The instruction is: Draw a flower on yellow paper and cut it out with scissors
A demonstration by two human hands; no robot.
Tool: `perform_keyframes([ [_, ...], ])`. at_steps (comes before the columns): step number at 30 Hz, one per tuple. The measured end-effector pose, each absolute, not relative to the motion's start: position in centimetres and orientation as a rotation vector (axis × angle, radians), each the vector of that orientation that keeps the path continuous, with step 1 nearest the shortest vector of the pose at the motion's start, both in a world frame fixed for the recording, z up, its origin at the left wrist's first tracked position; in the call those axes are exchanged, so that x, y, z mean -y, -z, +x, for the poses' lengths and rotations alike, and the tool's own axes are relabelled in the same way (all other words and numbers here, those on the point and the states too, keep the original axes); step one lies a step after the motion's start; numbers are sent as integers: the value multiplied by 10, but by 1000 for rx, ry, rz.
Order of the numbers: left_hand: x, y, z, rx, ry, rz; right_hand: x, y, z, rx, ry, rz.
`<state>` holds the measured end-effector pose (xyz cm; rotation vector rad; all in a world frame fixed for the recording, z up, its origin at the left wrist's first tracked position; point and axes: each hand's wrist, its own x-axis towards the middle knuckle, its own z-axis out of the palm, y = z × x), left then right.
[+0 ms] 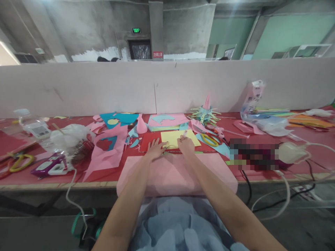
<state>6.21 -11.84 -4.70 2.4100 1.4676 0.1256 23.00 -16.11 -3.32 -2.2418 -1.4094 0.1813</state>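
Observation:
A sheet of yellow paper [171,136] lies on the red tabletop before me. My left hand [155,150] rests flat with fingers spread at its left edge, the thumb side touching the sheet's lower left corner. There, a curved line shows on the paper. Over the middle of the sheet, my right hand [186,144] is closed around a pale pink pen [184,134] that points down at the paper. The pen's tip is hidden by the fingers. Both forearms cross a pink padded board [172,174] at the table's front edge.
Yellow-handled scissors [209,140] lie right of the paper. Behind it are stacked coloured sheets [169,121], a pink paper cone [141,124] and a spiky paper figure [206,113]. Cut pink paper [111,150] and a purple corded device [53,165] are at left. Cables [285,195] hang at right.

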Motion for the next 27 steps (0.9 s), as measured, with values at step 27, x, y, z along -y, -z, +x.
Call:
perform_keyframes([
  [27, 117, 50, 62, -1461, -181, 2392, 159, 44, 241, 1266, -241, -1970],
])
